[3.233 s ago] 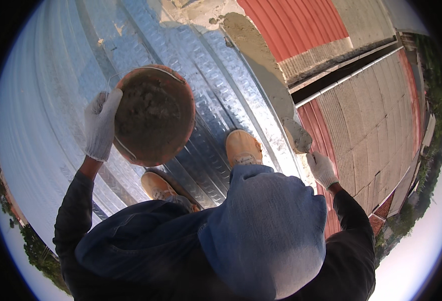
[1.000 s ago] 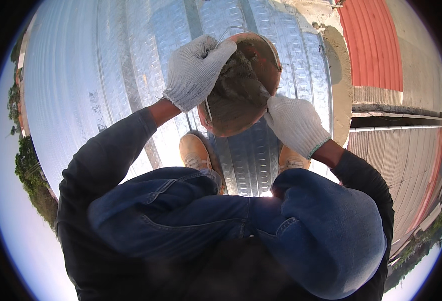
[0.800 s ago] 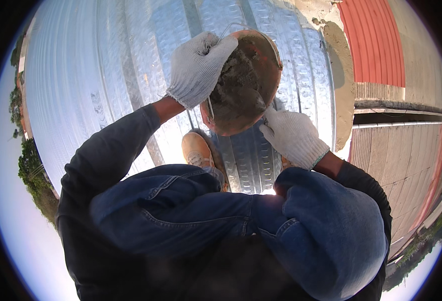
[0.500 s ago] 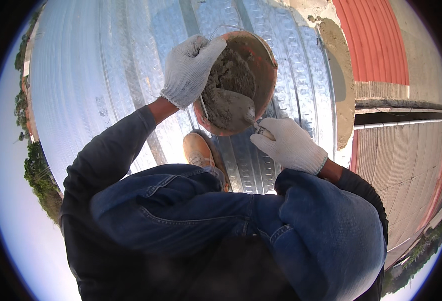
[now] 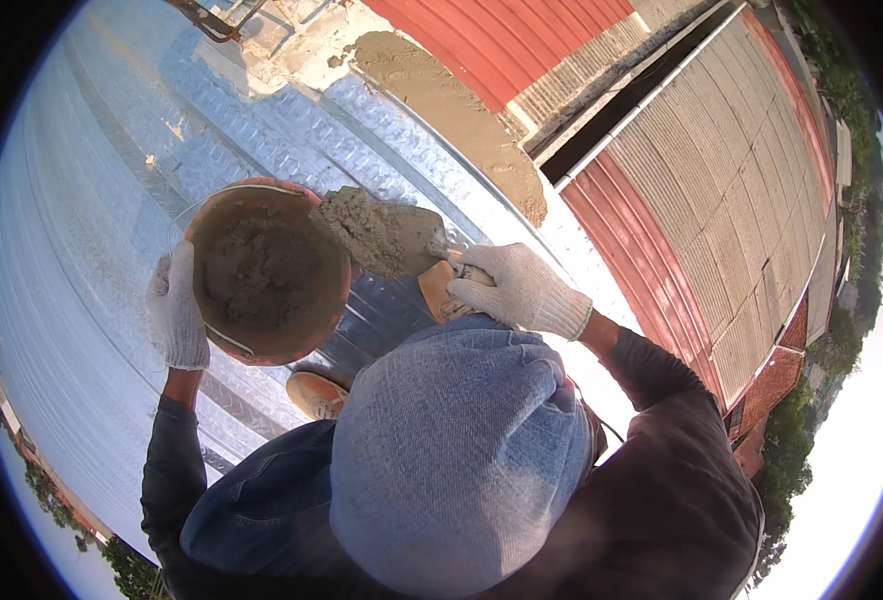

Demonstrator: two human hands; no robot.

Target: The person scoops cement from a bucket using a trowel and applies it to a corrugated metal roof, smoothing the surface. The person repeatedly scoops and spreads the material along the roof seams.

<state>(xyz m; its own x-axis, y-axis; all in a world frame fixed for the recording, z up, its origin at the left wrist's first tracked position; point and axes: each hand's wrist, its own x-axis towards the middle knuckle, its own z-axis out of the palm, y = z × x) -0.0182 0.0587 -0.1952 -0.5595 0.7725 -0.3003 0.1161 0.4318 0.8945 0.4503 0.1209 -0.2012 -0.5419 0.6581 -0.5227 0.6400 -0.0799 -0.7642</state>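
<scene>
One trowel [image 5: 423,238], loaded with mortar [image 5: 356,222], has risen from inside the bucket [image 5: 335,290] since half a second ago, so the scoop looks made. The right hand [image 5: 523,290] grips it; the left hand [image 5: 177,308] holds the bucket, leftward. Ahead of the right hand, metal decking [image 5: 386,122] meets a mortar strip [image 5: 451,95]; red roofing [image 5: 643,225] lies rightward.

One bucket [image 5: 333,290], one wire handle [image 5: 229,345], one trowel [image 5: 423,240], two gloved hands [image 5: 529,288], two shoes [image 5: 314,394]
</scene>
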